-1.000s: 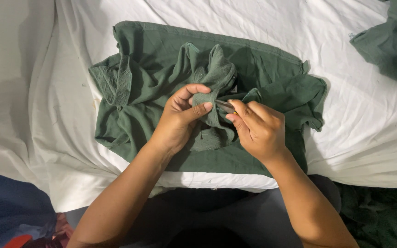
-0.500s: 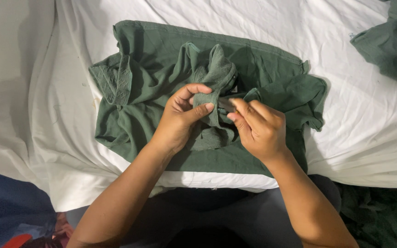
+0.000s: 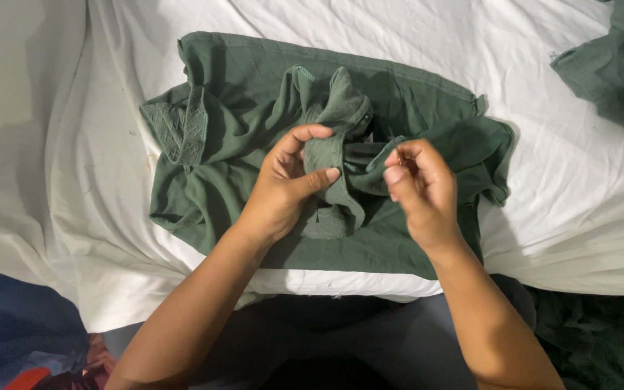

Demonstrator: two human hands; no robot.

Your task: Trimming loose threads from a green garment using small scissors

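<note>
A dark green shirt (image 3: 240, 108) lies crumpled on a white sheet (image 3: 110, 238), its ribbed collar at the left. My left hand (image 3: 287, 184) pinches a raised strip of the shirt's fabric between thumb and fingers near the middle. My right hand (image 3: 424, 191) grips a neighbouring fold of the same shirt just to the right, fingers curled around it. The two hands are a little apart, with bunched fabric between them.
Another dark green garment (image 3: 615, 65) lies at the top right corner on the sheet. More green cloth (image 3: 601, 339) sits at the lower right below the sheet's edge. Blue fabric (image 3: 9, 332) shows at the lower left.
My right hand has shifted slightly right, away from the left hand, pulling its fold of fabric with it. The left hand keeps its pinch.
</note>
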